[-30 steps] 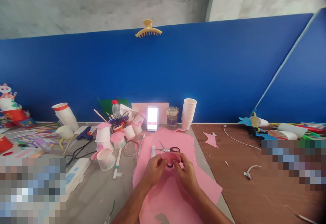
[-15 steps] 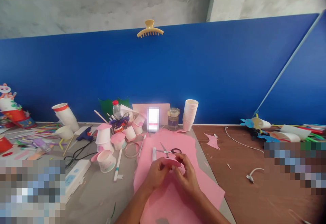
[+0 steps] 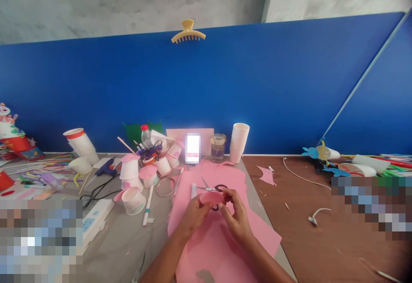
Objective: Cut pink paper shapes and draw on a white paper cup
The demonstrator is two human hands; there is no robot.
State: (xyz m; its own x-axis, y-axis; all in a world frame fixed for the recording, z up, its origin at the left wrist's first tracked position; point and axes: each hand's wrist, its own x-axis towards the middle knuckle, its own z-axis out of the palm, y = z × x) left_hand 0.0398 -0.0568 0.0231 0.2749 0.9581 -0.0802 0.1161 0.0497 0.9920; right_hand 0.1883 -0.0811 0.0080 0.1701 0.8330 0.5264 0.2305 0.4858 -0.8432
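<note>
My left hand point(image 3: 193, 212) and my right hand point(image 3: 236, 214) are both pinched on a small pink paper piece point(image 3: 210, 198), held just above a large pink paper sheet point(image 3: 225, 240) lying on the table. Black-handled scissors point(image 3: 214, 188) lie on the sheet right behind my fingers. A white glue stick point(image 3: 193, 190) lies to the left of the scissors.
Decorated paper cups point(image 3: 133, 200) and a marker point(image 3: 148, 205) lie to the left with a glue gun point(image 3: 107, 168) and white power strip point(image 3: 96, 218). A cup stack point(image 3: 239, 142), jar point(image 3: 218, 147) and phone point(image 3: 192, 148) stand against the blue partition point(image 3: 257, 85). Cables point(image 3: 317, 214) cross the brown table.
The pink piece has turned and shifted slightly in my fingers; both hands stay in about the same place above the sheet.
</note>
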